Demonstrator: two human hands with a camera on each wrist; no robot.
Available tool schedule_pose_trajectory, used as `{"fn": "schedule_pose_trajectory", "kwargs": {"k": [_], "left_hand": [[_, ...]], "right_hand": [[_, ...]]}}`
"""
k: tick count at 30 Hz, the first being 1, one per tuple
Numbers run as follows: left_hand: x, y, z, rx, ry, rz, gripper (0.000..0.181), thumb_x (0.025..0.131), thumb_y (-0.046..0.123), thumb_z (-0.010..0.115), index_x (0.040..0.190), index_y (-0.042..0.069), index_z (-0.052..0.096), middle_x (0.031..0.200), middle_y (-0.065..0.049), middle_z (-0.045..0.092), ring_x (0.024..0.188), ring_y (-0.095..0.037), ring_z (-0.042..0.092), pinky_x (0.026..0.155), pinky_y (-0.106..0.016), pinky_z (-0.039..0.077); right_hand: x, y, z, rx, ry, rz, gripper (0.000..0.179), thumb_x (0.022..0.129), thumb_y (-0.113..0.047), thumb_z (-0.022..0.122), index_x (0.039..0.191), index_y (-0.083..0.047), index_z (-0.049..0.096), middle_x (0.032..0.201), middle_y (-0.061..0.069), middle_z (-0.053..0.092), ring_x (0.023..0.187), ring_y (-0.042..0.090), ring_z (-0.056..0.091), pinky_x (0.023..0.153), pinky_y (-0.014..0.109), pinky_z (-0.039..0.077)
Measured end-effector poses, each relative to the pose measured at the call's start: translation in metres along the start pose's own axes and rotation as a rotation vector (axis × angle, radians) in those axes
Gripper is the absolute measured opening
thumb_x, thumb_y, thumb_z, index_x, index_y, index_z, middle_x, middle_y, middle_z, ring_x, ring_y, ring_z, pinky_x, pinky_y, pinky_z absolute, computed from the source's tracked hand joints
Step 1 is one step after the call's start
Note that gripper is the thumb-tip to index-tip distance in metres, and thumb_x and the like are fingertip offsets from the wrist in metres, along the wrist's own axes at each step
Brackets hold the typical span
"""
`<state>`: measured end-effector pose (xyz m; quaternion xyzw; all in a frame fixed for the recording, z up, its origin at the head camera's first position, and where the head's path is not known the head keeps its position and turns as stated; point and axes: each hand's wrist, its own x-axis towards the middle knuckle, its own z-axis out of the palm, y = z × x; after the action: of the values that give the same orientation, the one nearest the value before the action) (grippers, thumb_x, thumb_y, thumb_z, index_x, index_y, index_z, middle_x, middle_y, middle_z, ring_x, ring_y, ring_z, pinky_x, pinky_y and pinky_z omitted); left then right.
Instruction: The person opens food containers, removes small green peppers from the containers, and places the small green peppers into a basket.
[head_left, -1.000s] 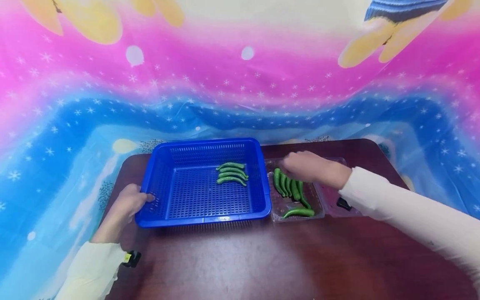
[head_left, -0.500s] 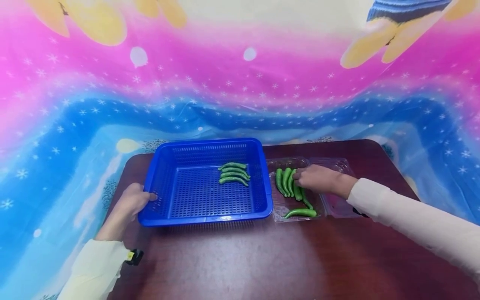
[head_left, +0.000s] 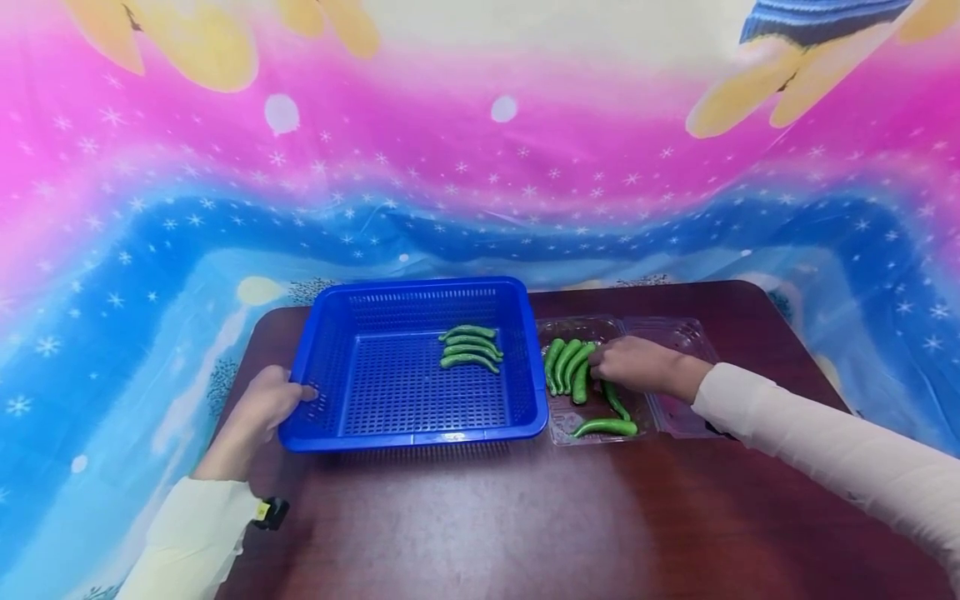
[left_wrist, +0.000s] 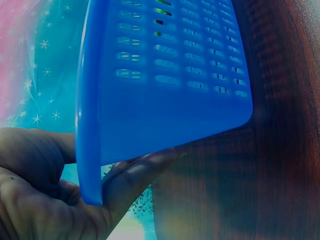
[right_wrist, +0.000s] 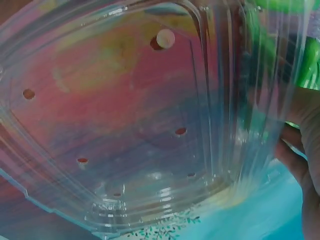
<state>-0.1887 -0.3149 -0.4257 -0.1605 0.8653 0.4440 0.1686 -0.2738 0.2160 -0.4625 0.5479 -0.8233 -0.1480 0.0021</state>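
R hand (head_left: pixel 637 364) is down in the clear plastic clamshell tray (head_left: pixel 562 414), to the R of the basket, knuckles up, fingers bent down. Fingertips sit right at the upper R side of the row of green chili peppers (head_left: pixel 577 362): top end of the third curved one is up against them or just beside, head cam can't separate the two. Can't tell if R fingers have a pepper btwn them, tips hidden. R wrist cam shows bent fingers (right_wrist: pixel 295 155) partly behind clear plastic, w/ green just above them, blurry.

Row = 3 curved peppers side by side, then a straighter pepper (head_left: pixel 580 387) sticking out below, L of the fingers. Thin pepper (head_left: pixel 617 402) comes out from under R hand, slanting toward the near R. One more pepper (head_left: pixel 606 427) lies crosswise at tray's near end, apart from fingertips. Clamshell lid (head_left: pixel 678 333) folded open to the R, under/behind R wrist.

L hand (head_left: pixel 270 398) grips L rim of the blue perforated plastic basket (head_left: pixel 450 437), rim btwn thumb and fingers. 4 basket peppers (head_left: pixel 471 360) lie stacked in a neat row on basket floor, R side, well away from L fingers.

Both on dark reddish table (head_left: pixel 480 517), snowflake-print cloth (head_left: pixel 450 183) behind.
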Motion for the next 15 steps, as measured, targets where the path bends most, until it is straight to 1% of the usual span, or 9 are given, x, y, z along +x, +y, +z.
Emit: {"fn": "schedule_pose_trajectory", "kwargs": {"k": [4, 7, 12, 15], "left_hand": [[0.000, 0.000, 0.000, 0.010, 0.001, -0.005, 0.046, 0.098, -0.001, 0.052, 0.132, -0.029, 0.040, 0.117, -0.043, 0.062, 0.095, -0.047, 0.073, 0.079, -0.053, 0.064], [0.000, 0.000, 0.000, 0.015, 0.001, -0.009, 0.047, 0.098, 0.000, 0.052, 0.133, -0.029, 0.039, 0.118, -0.043, 0.062, 0.094, -0.046, 0.073, 0.079, -0.053, 0.064], [-0.001, 0.001, 0.000, 0.014, -0.004, -0.005, 0.046, 0.098, 0.000, 0.052, 0.133, -0.029, 0.039, 0.117, -0.043, 0.062, 0.093, -0.045, 0.074, 0.078, -0.053, 0.064], [-0.001, 0.001, 0.000, 0.014, -0.010, -0.006, 0.047, 0.099, -0.001, 0.051, 0.133, -0.029, 0.038, 0.118, -0.043, 0.061, 0.094, -0.047, 0.073, 0.079, -0.053, 0.064]], "right_hand": [[0.002, -0.002, 0.004, -0.030, -0.019, -0.045, 0.017, 0.082, -0.003, 0.081, 0.092, -0.016, 0.077, 0.096, -0.003, 0.074, 0.081, 0.014, 0.068, 0.070, 0.030, 0.060], [0.003, -0.002, 0.004, -0.032, -0.026, -0.055, 0.019, 0.081, -0.001, 0.080, 0.093, -0.016, 0.077, 0.096, -0.004, 0.073, 0.080, 0.013, 0.068, 0.066, 0.028, 0.058], [0.002, 0.001, -0.003, -0.047, -0.034, -0.078, 0.022, 0.081, 0.001, 0.079, 0.093, -0.016, 0.075, 0.097, -0.004, 0.072, 0.072, 0.011, 0.064, 0.055, 0.024, 0.051], [0.001, 0.004, -0.009, -0.083, -0.018, -0.089, 0.023, 0.080, 0.000, 0.080, 0.096, -0.016, 0.074, 0.102, -0.002, 0.073, 0.076, 0.012, 0.066, 0.056, 0.024, 0.053]]}}
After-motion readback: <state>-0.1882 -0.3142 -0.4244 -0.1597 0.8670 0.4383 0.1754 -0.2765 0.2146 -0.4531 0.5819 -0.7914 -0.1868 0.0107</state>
